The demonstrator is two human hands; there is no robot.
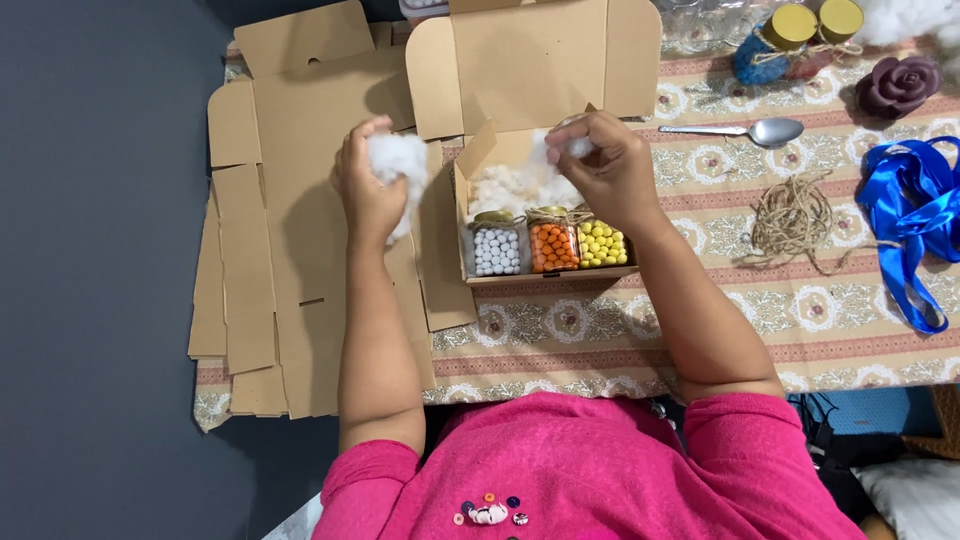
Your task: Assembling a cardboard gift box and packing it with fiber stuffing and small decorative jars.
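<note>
**Head view: stuffing over an open box of jars — spill and snag risks**

Head view, looking down. Left hand (368, 190) is raised over flat cardboard sheets (270, 250), its grip closed around a clump of white stuffing (400, 160). Right hand (612, 170) hovers above the open cardboard box (520, 70), fingertips pinched on a smaller tuft of stuffing (578, 147).

Box sits on the desk (820, 320), on a patterned cloth. Its far half is packed with more white fluff (510, 185). The near half holds three small jars side by side and touching: white beads (497, 250), orange beads (553, 247), yellow beads (601, 243).

Off to the right, well apart from the box: a spoon (750, 131), a loose coil of twine (795, 215), blue ribbon (915, 225), a dark rose-shaped piece (897, 86), two gold-lidded jars (812, 22).

Risks, as I judge them:
- Tuft in the right hand is thin and lightly pinched; it could tear or drift off and land on the cloth instead of in the box.
- Right wrist is just above the jars; a low pass could knock them or shove the box toward the near edge of the desk.
- Fluff may catch on the jars' twine ties.
- Left clump is held over the cardboard, not the box; loose bits would fall there.
- Upright box lid could flop forward if bumped.
</note>
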